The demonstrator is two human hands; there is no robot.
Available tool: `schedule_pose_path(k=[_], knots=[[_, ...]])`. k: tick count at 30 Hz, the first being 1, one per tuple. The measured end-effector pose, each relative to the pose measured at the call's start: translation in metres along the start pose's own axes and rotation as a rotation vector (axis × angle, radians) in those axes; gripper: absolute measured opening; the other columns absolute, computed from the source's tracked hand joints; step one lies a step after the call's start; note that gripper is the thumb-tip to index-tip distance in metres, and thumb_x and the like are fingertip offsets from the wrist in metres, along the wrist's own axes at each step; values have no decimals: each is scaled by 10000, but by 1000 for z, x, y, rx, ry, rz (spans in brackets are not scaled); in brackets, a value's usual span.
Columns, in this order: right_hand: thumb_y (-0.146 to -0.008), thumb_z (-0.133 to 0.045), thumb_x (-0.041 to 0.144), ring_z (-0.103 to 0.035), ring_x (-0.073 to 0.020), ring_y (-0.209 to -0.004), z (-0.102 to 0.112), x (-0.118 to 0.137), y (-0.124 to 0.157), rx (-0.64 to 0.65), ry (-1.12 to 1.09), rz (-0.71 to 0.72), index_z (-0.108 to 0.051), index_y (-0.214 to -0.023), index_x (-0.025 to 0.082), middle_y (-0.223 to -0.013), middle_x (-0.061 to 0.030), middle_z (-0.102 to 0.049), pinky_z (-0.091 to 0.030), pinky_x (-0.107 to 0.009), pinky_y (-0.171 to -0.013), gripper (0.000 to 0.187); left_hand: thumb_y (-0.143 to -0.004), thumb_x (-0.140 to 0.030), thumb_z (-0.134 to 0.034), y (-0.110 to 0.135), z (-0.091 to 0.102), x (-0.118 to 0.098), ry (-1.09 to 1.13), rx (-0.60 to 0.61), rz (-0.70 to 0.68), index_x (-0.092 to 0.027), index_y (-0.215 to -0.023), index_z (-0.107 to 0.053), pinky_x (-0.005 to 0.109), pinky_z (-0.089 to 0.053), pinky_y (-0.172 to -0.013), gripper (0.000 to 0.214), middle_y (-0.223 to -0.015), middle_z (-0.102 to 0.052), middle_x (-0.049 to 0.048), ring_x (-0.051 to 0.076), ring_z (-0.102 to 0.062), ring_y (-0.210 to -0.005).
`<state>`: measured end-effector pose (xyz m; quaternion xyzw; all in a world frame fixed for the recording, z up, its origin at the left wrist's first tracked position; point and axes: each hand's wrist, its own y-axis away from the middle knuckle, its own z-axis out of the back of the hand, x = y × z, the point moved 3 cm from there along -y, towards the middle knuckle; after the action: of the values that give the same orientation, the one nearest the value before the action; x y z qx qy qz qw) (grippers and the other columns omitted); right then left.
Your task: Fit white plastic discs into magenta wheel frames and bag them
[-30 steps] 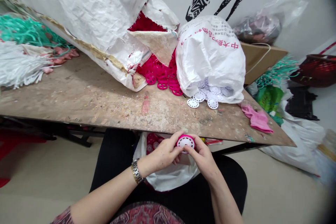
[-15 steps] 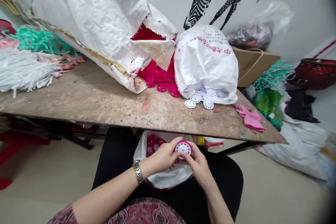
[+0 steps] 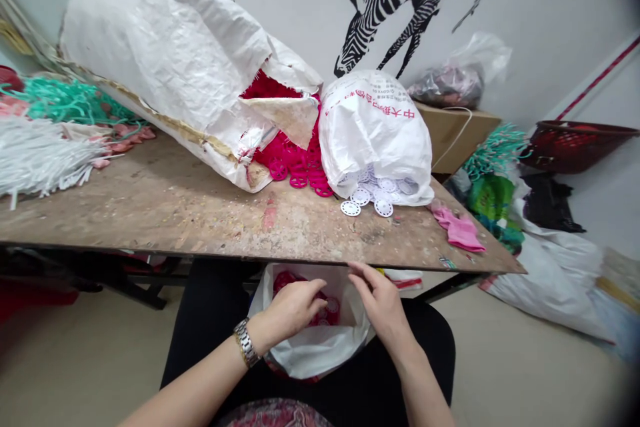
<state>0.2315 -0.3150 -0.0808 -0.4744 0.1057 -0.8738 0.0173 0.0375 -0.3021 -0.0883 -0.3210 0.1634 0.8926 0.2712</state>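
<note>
My left hand (image 3: 289, 312), with a metal watch (image 3: 246, 343) on its wrist, hangs over the open white sack (image 3: 313, 351) in my lap. Its thumb and forefinger are apart, with nothing seen between them; the other fingers are partly hidden. Across the sack, my right hand (image 3: 383, 301) is open, fingers apart and bare, close to the table's front edge. Inside the sack lie pink wheel pieces with white discs (image 3: 330, 310) set in them. On the table are loose white slotted discs (image 3: 383, 207) and pink spoked wheels (image 3: 299, 177).
A large white woven sack (image 3: 165, 60) spills the pink wheels onto the worn wooden table (image 3: 200, 220). Beside it, a smaller white bag (image 3: 375, 127) holds the discs. A pink cloth (image 3: 463, 230) lies at right; white strips (image 3: 45, 153) and green strands (image 3: 75, 100) sit at left.
The pink wheel with the white disc has left both hands, which have opened and moved apart above the lap sack. The camera view has tilted up, showing more wall.
</note>
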Motion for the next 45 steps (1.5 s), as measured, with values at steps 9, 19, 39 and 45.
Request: schedule_pose_path(k=[9, 19, 39, 45], knots=[[-952, -503, 245, -648, -225, -1036, 20, 28, -112, -80, 589, 154, -680, -1147, 143, -1104, -115, -706, -464, -323, -935, 283, -949, -252, -519, -12, 50, -14, 83, -270, -147, -184, -1206, -637, 366, -500, -957, 291, -1151, -718, 87, 225, -661, -1060], [-930, -577, 308, -594, -302, -1018, -6, 11, -158, -21, 907, 47, -710, -1010, 155, -1054, -155, -658, -438, -354, -792, 219, -940, -158, -489, -112, 120, 11, -510, -408, -185, -168, -1172, -628, 322, -488, -911, 271, -1095, -623, 109, 217, -592, -1039], [-914, -628, 340, -572, -252, -1032, -2, 22, -138, 62, 901, 33, -680, -1036, 188, -1092, -78, -692, -393, -320, -851, 202, -934, -114, -411, -156, 136, 39, -711, -193, -188, -177, -1045, -654, 331, -478, -843, 274, -1120, -583, 122, 229, -572, -1009], [-919, -607, 374, -587, -276, -1064, 1, 23, -141, 69, 901, -37, -631, -1212, 187, -1097, -118, -697, -408, -345, -851, 349, -983, -355, -439, -132, 148, 45, -686, -249, -130, -172, -1079, -637, 342, -459, -897, 286, -1060, -618, 113, 239, -581, -1006]])
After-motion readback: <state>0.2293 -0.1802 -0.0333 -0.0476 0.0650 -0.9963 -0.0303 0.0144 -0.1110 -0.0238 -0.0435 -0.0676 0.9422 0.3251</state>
